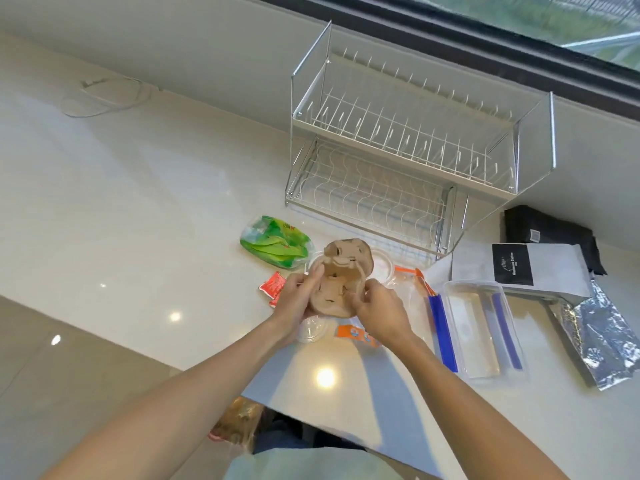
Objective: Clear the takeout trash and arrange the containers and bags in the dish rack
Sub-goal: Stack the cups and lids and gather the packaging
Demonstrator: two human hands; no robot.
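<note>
Holding a brown pulp cup carrier (341, 282) above the surface (138, 202), the person has both hands on it: the left hand (298, 296) pinches its left edge and the right hand (379, 306) pinches its right edge, each grip pressed together on the cardboard. The dish rack (398, 143) stands empty, well behind. Risk lies mostly underneath. A clear dome lid (311, 329) and an orange strip (356, 336) sit just below the wrists, and red sauce packets (273, 287) lie beside the left hand; a careless sweep could knock them off the near edge. The carrier looks soft and partly folded, so squeezing harder may tear it. The clear rectangular container (481, 327) and green bag (275, 245) lie near, not yet racked.
</note>
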